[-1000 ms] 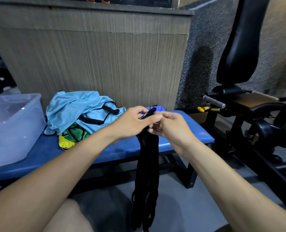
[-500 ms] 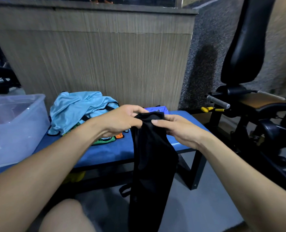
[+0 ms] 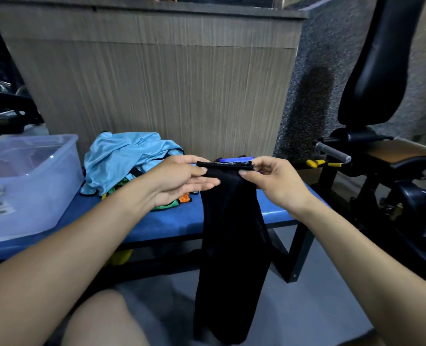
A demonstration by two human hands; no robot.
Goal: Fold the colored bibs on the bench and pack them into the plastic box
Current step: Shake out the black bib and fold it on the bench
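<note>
A black bib [image 3: 231, 245] is held up in front of the surface [image 3: 172, 222], hanging past its front edge toward the floor. Its top edge is pinched at one end by the left hand [image 3: 182, 179] and at the other by the right hand [image 3: 274, 182]. The step is judged best done by keeping that top edge level and taut, so the cloth hangs flat, then bringing the two corners together evenly. One black bib is in the hands. On the surface a light blue bib [image 3: 129, 156] tops a pile near the back edge, with green and orange cloth beneath; how many lie there cannot be told. One plastic box [image 3: 57, 186] stands at the left end.
</note>
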